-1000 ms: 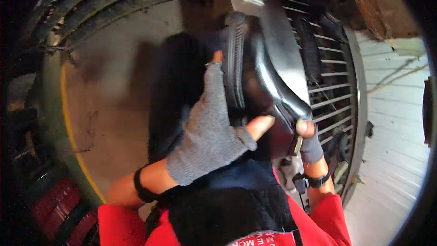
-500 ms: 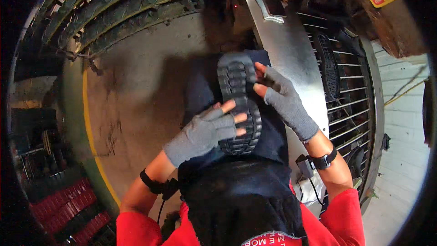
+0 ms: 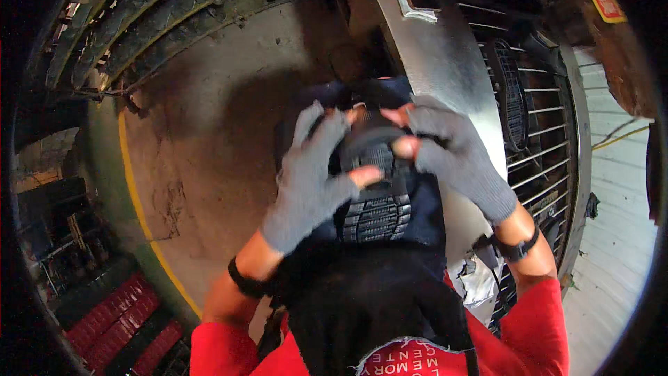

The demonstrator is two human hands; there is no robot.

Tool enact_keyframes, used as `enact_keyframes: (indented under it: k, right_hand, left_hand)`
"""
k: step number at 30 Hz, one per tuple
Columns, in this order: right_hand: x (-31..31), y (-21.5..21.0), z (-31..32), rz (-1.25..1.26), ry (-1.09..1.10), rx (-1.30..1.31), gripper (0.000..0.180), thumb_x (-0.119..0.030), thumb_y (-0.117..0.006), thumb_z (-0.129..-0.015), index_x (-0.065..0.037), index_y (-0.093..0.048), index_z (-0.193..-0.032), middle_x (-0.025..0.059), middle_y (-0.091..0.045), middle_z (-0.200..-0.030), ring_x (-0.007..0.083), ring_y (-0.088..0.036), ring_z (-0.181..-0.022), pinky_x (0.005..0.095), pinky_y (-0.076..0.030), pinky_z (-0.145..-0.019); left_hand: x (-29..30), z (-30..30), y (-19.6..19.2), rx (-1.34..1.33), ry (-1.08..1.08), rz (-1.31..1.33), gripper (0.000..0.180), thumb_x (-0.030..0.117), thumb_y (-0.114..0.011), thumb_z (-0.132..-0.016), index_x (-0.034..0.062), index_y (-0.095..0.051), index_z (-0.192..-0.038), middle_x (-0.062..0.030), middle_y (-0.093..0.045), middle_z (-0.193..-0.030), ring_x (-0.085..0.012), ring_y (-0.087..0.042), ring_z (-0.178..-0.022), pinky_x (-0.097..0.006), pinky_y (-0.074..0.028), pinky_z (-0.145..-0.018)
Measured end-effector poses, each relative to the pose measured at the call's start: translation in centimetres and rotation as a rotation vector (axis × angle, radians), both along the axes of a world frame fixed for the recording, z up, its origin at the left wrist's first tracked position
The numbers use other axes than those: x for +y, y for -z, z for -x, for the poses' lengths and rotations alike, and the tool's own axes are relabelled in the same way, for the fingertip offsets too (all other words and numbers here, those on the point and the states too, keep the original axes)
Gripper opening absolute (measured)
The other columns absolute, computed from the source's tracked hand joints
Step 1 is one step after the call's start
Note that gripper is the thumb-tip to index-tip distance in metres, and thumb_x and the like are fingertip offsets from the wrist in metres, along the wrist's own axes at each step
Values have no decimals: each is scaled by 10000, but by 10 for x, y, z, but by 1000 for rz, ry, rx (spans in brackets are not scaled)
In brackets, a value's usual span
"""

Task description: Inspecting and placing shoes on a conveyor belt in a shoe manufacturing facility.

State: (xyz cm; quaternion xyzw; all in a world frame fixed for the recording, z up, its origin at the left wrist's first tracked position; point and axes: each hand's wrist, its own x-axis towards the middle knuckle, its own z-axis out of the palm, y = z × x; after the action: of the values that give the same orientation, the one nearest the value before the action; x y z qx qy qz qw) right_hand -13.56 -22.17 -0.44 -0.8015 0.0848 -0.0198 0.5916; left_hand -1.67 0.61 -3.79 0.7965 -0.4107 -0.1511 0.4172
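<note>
Concrete floor [image 3: 202, 146], yellow line [image 3: 139, 202]

Knit gloves, ribbed rubber, dull sheet metal.

I see both my left hand [image 3: 309, 181] and right hand [image 3: 456, 157] in grey fingerless knit gloves, matt and fuzzy, on a black shoe sole [image 3: 376, 188] of ribbed, matt rubber at the centre of the frame. To the upper right, the sheet-metal panel [image 3: 445, 63] looks brushed and faintly shiny, beside a wire rack [image 3: 543, 139] of thin metal bars. At left the concrete floor [image 3: 195, 146] is rough and stained.
</note>
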Motion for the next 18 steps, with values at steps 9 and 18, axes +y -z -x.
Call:
enact_keyframes:
  k: [9,18]
  right_hand:
    - [-6,2,45,-315,-293,-1,465,-221,-989,-695,-91,-699,-1034,60,-641,-1029,271,-608,-1077,422,-470,-985]
    - [4,28,-10,-635,231,305,514,-78,-829,-843,-65,-577,-1291,10,-556,-1137,127,-527,-1089,282,-430,-984]
  left_hand:
    - [20,17,-30,288,345,236,513,280,-955,-647,183,-806,-1128,-55,-566,-1024,-304,-573,-937,-402,-488,-838]
    - [-28,0,1,582,-255,116,625,201,-848,-816,27,-630,-1376,-136,-676,-1221,-340,-593,-1080,-401,-513,-944]
